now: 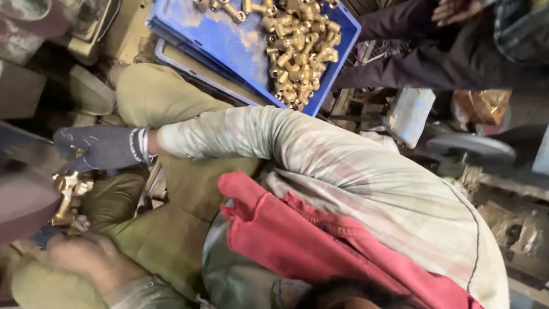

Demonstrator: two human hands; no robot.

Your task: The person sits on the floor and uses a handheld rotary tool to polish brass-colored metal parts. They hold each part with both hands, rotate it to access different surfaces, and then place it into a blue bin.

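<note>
Cluttered workshop surroundings fill the view, seen from above and tilted, with grimy metal parts and dusty boxes along the edges. At top centre sits a shallow blue plastic tray [229, 40], its bare floor smeared with dust, holding a heap of small golden brass pipe fittings [300, 46] piled toward its right side.

Across the middle stretches an arm in a pale, stained long sleeve [320, 154], with a red cloth [297, 234] draped below it over the body and olive-green trousers [166, 229] underneath. That arm ends at the far left in a hand wearing a dark grey knitted glove with white cuff stripes [97, 147]. The gloved fingers curl down onto the top of a shiny brass valve fitting [67, 197], which stands roughly upright at the left edge, just below the glove and well apart from the tray.

At bottom left a bare hand [86, 260], blurred, sits at the lower end of the same brass piece; whether it clasps the piece or only touches it cannot be told.

At top right, another person's dark sleeve [412, 57] reaches across, with that person's hand [454, 10] resting near the upper edge.
</note>
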